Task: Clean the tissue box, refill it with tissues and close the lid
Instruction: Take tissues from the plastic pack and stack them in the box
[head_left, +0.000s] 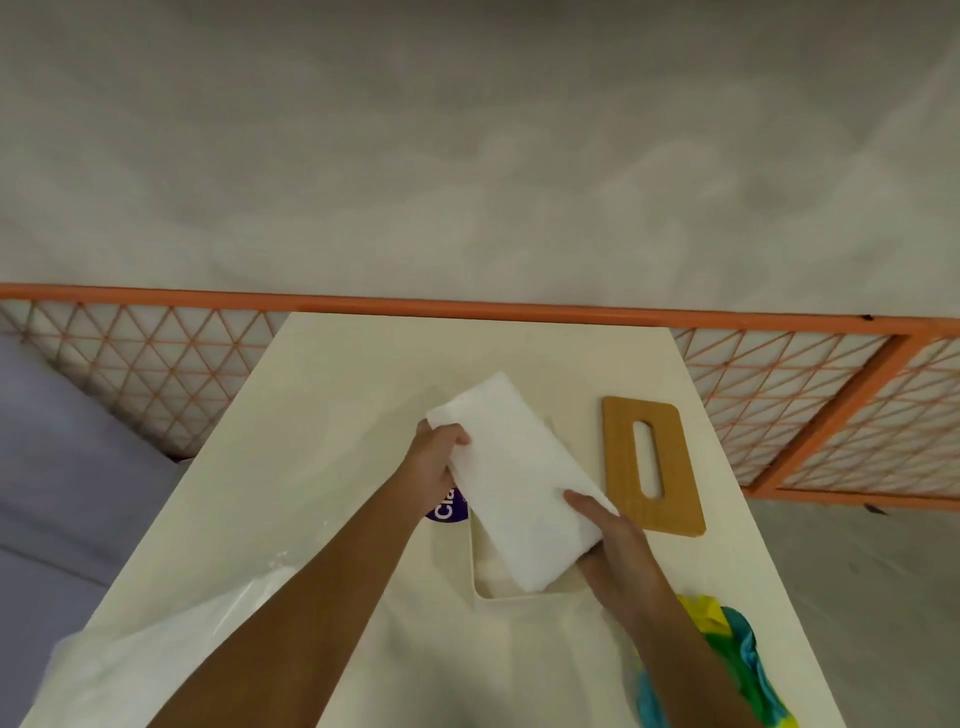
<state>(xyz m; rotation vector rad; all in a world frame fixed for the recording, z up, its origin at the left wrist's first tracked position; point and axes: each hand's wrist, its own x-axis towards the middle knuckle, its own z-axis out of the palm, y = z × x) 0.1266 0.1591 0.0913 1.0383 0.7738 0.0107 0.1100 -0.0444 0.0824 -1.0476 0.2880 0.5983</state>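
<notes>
A white stack of tissues (514, 478) hangs tilted over the open cream tissue box (480, 590), its near end dipping inside the box. My left hand (434, 467) grips the stack's far left edge. My right hand (618, 551) holds its near right corner, thumb on top. The wooden lid (652, 465) with a slot lies flat on the table to the right of the box.
A cream table (332, 415) carries a clear plastic wrapper (171, 649) at the near left, with a purple label (449, 509) by the box. A yellow, green and blue cloth (732, 654) lies at the near right. An orange lattice rail (779, 405) runs behind.
</notes>
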